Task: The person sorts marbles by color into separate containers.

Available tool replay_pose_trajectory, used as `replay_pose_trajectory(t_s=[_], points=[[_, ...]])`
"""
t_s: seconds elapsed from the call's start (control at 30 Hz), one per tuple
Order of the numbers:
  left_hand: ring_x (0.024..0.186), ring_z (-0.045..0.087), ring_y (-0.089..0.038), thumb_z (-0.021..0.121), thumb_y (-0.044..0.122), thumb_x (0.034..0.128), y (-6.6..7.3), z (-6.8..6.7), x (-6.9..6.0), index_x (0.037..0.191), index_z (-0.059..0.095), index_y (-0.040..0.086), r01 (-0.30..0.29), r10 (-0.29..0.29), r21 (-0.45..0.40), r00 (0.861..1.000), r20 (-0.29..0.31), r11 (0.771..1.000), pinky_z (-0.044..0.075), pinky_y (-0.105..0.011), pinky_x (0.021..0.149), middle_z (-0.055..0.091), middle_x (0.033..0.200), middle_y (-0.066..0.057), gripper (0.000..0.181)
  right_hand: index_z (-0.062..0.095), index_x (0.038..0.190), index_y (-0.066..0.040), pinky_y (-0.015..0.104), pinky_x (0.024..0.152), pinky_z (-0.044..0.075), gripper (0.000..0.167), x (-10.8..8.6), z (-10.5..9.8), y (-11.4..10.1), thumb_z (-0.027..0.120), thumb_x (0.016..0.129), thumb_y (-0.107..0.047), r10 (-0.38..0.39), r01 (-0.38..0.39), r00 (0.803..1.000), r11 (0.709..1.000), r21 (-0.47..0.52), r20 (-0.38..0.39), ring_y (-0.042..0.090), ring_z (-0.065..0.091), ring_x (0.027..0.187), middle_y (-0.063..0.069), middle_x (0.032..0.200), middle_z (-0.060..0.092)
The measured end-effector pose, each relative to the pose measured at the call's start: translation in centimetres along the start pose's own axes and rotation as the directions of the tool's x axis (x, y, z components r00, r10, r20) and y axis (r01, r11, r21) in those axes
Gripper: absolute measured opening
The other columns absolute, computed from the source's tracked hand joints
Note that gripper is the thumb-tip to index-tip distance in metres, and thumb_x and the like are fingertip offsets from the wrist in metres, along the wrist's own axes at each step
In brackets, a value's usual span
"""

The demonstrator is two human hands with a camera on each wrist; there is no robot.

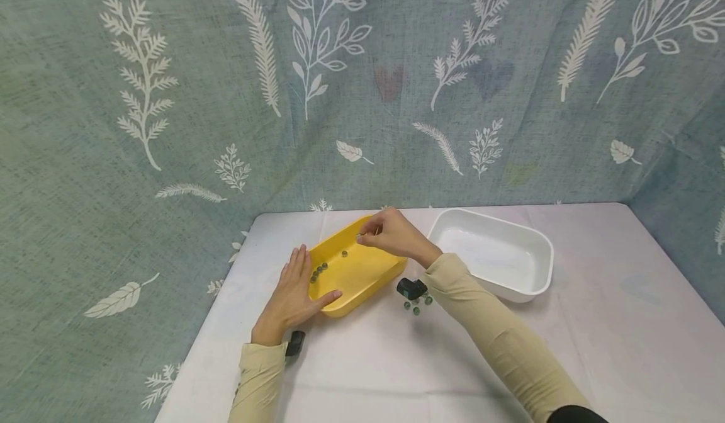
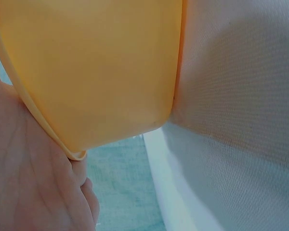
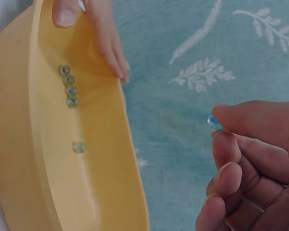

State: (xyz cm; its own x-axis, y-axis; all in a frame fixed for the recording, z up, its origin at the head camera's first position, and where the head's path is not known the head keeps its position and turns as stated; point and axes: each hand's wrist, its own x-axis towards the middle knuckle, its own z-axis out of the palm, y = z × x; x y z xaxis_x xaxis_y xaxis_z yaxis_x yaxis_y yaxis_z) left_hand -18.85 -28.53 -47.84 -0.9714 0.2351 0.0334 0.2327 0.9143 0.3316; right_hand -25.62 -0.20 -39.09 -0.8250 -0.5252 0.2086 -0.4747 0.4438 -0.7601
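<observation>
Five greenish marbles lie inside a yellow tray [image 1: 359, 275] on a table [image 1: 362, 372] spread with pale cloth as a person in beige sleeves works over it with both bare hands. Four of the five, a row of marbles [image 1: 320, 269], sit close together toward the left end; a lone marble [image 1: 344, 253] rests apart from them, farther along the tray floor. Between thumb and forefinger the right hand [image 1: 396, 233] pinches another, a clear bluish marble [image 3: 214, 121], held up over the right-hand part of the tray, the remaining fingers curled below it. The left hand [image 1: 291, 297] lies against the tray's left end, its grip loose, fingers straight along the rim and thumb spread across the near corner. A black wrist device [image 1: 412, 288] hangs at the right wrist, and beside it several loose marbles [image 1: 416, 311] lie on the cloth, some partly hidden from where I stand. To the right, behind the right forearm, stands a white tray [image 1: 493, 247]. A blue-green curtain [image 1: 192, 95] printed with white leaves and sprigs hangs behind the table.
</observation>
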Motion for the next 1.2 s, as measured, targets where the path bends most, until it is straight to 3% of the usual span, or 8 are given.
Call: replay_pose_trajectory(t_s=[0.37, 0.63, 0.87, 1.2], points=[[0.163, -0.002, -0.038, 0.059, 0.077, 0.0877, 0.0, 0.1, 0.0, 0.164, 0.004, -0.004, -0.007, 0.007, -0.004, 1.0, -0.002, 1.0, 0.009, -0.06, 0.131, -0.003, 0.175, -0.019, 0.124, 0.082, 0.101, -0.005, 0.022, 0.065, 0.053, 0.016, 2.1, 1.6, 0.5, 0.076, 0.095, -0.018, 0.003, -0.002, 0.999, 1.0, -0.016, 0.053, 0.011, 0.063, 0.072, 0.008, 0.097, 0.08], [0.163, -0.002, -0.038, 0.059, 0.078, 0.0873, -0.2, 0.2, 0.1, 0.164, 0.004, -0.004, -0.006, 0.006, 0.006, 1.0, -0.007, 1.0, 0.01, -0.06, 0.131, -0.003, 0.175, -0.019, 0.124, 0.082, 0.099, -0.004, 0.024, 0.071, 0.058, 0.016, 3.4, 2.9, 0.9, 0.078, 0.093, -0.018, 0.055, -0.054, 0.995, 0.998, -0.012, 0.088, 0.012, 0.07, 0.078, 0.009, 0.097, 0.081], [0.163, -0.002, -0.038, 0.058, 0.078, 0.0873, -0.2, 0.2, 0.1, 0.164, 0.005, -0.004, -0.013, 0.013, 0.009, 1.0, -0.007, 1.0, 0.01, -0.061, 0.131, -0.003, 0.175, -0.019, 0.124, 0.081, 0.095, -0.008, 0.025, 0.073, 0.058, 0.012, 3.7, 3.6, 1.2, 0.077, 0.093, -0.019, 0.112, -0.109, 0.985, 0.994, -0.03, 0.127, 0.016, 0.072, 0.083, 0.005, 0.094, 0.08], [0.164, -0.001, -0.038, 0.058, 0.079, 0.087, -0.2, 0.2, 0.0, 0.164, 0.006, -0.004, -0.008, 0.008, 0.01, 1.0, -0.008, 1.0, 0.01, -0.06, 0.131, -0.002, 0.175, -0.019, 0.124, 0.08, 0.097, -0.004, 0.026, 0.075, 0.06, 0.013, 3.6, 4.0, 1.6, 0.077, 0.093, -0.016, 0.111, -0.106, 0.984, 0.993, -0.044, 0.14, 0.015, 0.072, 0.082, 0.01, 0.097, 0.08]])
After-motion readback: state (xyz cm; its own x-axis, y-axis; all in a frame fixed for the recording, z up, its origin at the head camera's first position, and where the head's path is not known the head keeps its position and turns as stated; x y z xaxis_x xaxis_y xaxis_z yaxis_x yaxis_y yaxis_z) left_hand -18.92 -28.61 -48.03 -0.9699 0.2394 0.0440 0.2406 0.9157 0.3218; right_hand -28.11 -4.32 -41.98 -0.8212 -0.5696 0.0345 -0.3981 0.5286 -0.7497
